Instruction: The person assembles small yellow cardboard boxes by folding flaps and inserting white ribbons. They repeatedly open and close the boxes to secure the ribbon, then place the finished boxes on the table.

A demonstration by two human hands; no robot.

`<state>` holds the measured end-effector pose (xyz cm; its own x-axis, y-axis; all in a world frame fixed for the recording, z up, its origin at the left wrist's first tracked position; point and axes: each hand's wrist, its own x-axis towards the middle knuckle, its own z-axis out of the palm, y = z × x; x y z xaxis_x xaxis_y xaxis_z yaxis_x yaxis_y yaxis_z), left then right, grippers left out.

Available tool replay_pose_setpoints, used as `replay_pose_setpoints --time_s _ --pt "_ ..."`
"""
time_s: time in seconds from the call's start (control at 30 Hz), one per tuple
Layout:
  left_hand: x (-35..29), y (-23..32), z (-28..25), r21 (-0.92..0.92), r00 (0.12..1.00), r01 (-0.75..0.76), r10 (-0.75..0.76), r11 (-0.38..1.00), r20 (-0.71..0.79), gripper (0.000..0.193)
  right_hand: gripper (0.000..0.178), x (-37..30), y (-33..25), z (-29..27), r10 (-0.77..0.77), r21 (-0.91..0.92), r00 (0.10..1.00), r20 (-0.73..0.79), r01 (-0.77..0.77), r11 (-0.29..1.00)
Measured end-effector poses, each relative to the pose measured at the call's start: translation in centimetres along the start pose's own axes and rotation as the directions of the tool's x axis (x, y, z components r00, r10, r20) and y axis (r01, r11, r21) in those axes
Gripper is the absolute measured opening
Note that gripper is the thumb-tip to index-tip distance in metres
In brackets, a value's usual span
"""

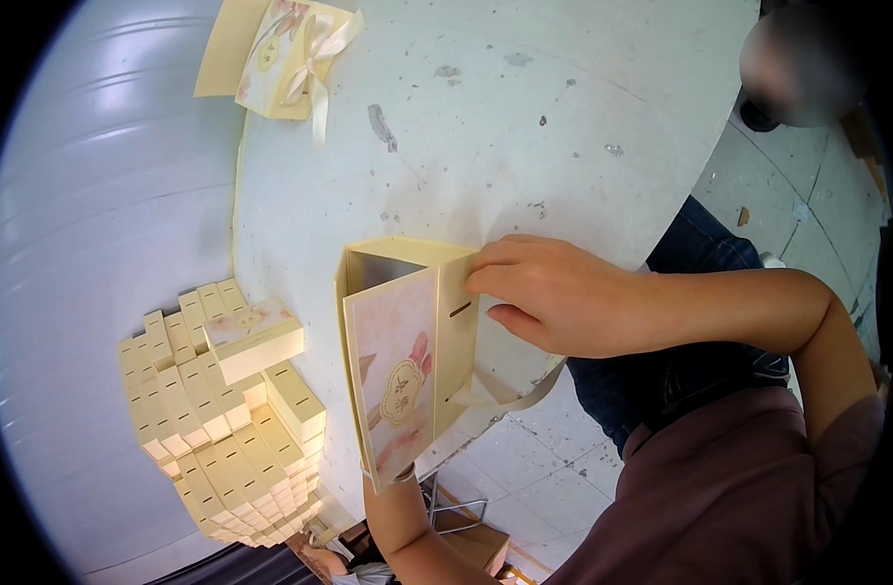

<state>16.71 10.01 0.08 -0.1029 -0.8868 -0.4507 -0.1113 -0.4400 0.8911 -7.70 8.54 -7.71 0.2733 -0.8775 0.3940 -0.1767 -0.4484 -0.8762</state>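
A cream gift box, its front panel printed with pink flowers and an oval label, stands tilted at the middle of the view. Its upper end is open and shows a dark grey inside. My right hand has its fingers bent on the box's right edge, the thumb a little apart below them. Beneath that hand a pale ribbon trails from a slot in the box's side, and another dark slot shows bare. My left hand is hidden behind the lower end of the box; only my left forearm and wrist show.
A white, scuffed table extends around the box. A finished-looking box with a tied bow lies at the top left. Several cream boxes are stacked at the lower left, with one flowered box on top. Another person shows at the top right.
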Motion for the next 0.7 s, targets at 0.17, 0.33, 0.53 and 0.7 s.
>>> replay_pose_setpoints --time_s 0.17,0.33,0.53,0.7 --pt "-0.3 0.0 -0.6 -0.162 0.993 0.014 0.006 0.987 0.121 0.059 0.005 0.1 -0.1 -0.1 -0.003 -0.003 1.0 0.02 0.003 1.0" --pt "0.7 -1.8 -2.3 -0.419 0.938 0.03 0.12 0.907 0.325 0.063 0.006 -0.1 0.3 0.4 -0.017 -0.061 1.0 -0.009 0.016 0.998" --pt "0.4 -0.2 0.0 -0.061 0.997 -0.062 0.065 0.996 0.04 0.073 0.01 0.2 0.4 0.7 -0.037 -0.108 0.999 -0.004 0.036 0.993" --pt "0.7 -1.1 -3.0 -0.124 0.919 -0.155 0.189 0.98 0.346 0.078 0.01 0.7 0.1 1.4 -0.095 -0.218 0.995 0.02 0.097 0.971"
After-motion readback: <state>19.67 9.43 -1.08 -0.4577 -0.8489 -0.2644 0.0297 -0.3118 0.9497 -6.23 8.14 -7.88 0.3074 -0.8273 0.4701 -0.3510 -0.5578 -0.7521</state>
